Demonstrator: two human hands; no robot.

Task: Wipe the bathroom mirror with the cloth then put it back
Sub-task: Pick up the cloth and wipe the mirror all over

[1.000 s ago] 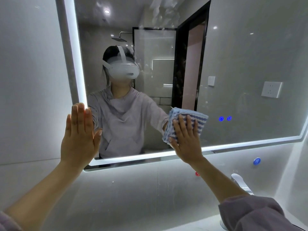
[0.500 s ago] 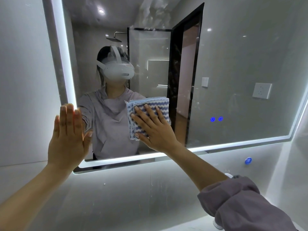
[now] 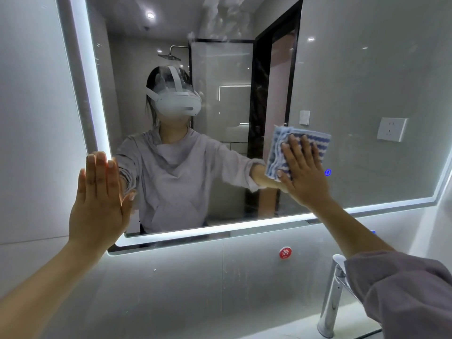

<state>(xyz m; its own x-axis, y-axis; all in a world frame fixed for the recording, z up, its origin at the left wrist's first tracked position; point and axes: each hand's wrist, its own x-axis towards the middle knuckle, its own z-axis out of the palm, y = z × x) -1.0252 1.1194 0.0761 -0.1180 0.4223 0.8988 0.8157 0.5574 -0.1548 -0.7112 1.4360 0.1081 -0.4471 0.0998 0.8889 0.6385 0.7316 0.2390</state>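
Fingers (image 3: 297, 152) have slid the cloth (image 3: 315, 140) rightward across the mirror (image 3: 367, 81).

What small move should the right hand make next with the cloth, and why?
Probably slide the striped cloth upward under the right hand. It is pressed flat low on the mirror, and cloudy smears show near the top edge. The left hand braces at the lit frame.

glossy glass mirror (image 3: 367, 81) with hazy smears near its top, soft ribbed blue-and-white woven cloth (image 3: 310, 143), shiny chrome metal tap (image 3: 332, 302), smooth glossy grey wall tiles (image 3: 183, 289), matt lilac fabric sleeve (image 3: 403, 289)
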